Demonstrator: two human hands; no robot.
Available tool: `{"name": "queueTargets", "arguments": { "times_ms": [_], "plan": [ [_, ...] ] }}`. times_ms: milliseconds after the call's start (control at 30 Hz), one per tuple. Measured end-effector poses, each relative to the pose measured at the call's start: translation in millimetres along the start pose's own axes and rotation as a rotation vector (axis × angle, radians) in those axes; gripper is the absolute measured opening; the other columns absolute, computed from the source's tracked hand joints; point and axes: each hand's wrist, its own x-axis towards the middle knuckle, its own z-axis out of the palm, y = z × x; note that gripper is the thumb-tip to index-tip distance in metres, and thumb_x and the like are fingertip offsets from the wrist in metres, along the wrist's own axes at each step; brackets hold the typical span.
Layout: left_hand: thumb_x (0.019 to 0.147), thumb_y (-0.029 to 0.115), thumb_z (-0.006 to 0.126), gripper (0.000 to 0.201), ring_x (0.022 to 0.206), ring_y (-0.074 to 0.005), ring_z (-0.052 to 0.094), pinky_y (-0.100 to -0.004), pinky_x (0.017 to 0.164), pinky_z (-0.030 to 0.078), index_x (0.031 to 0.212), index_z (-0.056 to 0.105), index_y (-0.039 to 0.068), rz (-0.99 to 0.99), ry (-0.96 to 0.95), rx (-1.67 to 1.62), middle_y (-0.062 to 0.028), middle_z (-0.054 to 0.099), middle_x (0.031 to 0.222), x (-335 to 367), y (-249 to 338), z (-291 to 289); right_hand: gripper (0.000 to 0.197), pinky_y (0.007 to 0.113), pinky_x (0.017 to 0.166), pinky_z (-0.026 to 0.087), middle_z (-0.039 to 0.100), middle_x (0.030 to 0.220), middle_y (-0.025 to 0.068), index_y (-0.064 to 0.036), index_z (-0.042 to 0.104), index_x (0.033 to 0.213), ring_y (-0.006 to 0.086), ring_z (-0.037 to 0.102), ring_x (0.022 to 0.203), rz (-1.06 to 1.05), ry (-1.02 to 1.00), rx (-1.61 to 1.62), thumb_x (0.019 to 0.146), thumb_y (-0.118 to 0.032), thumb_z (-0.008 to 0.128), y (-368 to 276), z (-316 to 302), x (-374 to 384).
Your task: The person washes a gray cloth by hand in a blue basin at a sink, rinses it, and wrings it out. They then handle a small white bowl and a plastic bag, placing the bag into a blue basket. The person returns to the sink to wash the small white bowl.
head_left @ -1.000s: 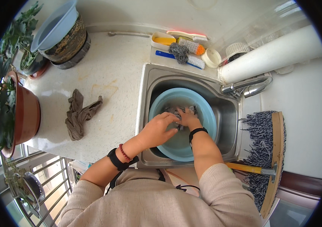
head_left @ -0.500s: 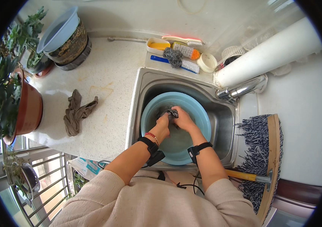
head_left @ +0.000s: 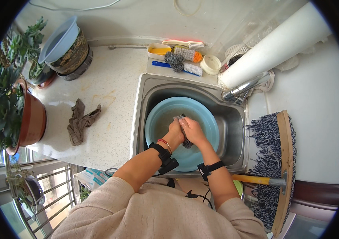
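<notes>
Both hands are together over a light blue round basin (head_left: 213, 129) that stands in the metal sink (head_left: 232, 139). My left hand (head_left: 175, 133) and my right hand (head_left: 193, 132) are closed on a wet dark grey cloth (head_left: 187, 143), squeezed between the palms. Part of it hangs below the fingers and a bit pokes out above them; the rest is hidden. Cloudy water (head_left: 164, 118) lies in the basin beneath. On the counter to the left rests a crumpled, twisted brown sock-like cloth (head_left: 76, 123).
Behind the sink are a blue-handled brush (head_left: 192, 69), a steel-wool ball (head_left: 174, 60), a white-handled brush (head_left: 195, 44) and a soap dish (head_left: 153, 54). A faucet (head_left: 247, 87) and white pipe (head_left: 273, 47) stand right, above a mop head (head_left: 263, 147). Potted plants (head_left: 30, 115) line the left.
My hands have come closer together, palms pressing on the cloth, and its lower part now hangs below them. The whole view has shifted slightly.
</notes>
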Motion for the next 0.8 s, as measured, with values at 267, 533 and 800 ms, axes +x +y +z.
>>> {"name": "queueTargets", "arguments": {
  "times_ms": [267, 533, 800],
  "plan": [
    [0.102, 0.040, 0.041, 0.035, 0.094, -0.0238, 0.058, -0.0482, 0.088, 0.047, 0.119, 0.056, 0.013, 0.087, 0.016, 0.534, -0.0060, 0.061, 0.111, -10, -13, -6, 0.037, 0.048, 0.070, 0.048, 0.068, 0.090, 0.0168, -0.0064, 0.061, 0.094, 0.0395, 0.063, 0.084, 0.050, 0.038, -0.529, 0.097, -0.042, 0.052, 38, -28, 14],
    [0.093, 0.022, 0.055, 0.049, 0.122, -0.0329, 0.049, -0.0504, 0.097, 0.039, 0.139, 0.042, 0.010, 0.188, 0.092, 0.491, -0.0138, 0.051, 0.135, 1, 39, -36, 0.044, 0.047, 0.092, 0.047, 0.058, 0.121, 0.0098, -0.0269, 0.068, 0.120, 0.0326, 0.054, 0.115, 0.219, -0.271, -0.997, 0.084, -0.053, 0.065, 55, -20, 30],
    [0.087, 0.029, 0.065, 0.049, 0.119, -0.0272, 0.039, -0.0526, 0.107, 0.027, 0.129, 0.052, 0.008, 0.131, -0.019, 0.467, -0.0144, 0.048, 0.130, -29, 46, -34, 0.024, 0.056, 0.100, 0.042, 0.052, 0.131, 0.0078, -0.0213, 0.070, 0.109, 0.0324, 0.045, 0.126, 0.226, -0.324, -0.951, 0.091, -0.026, 0.055, 92, 50, 39]
  ]
}}
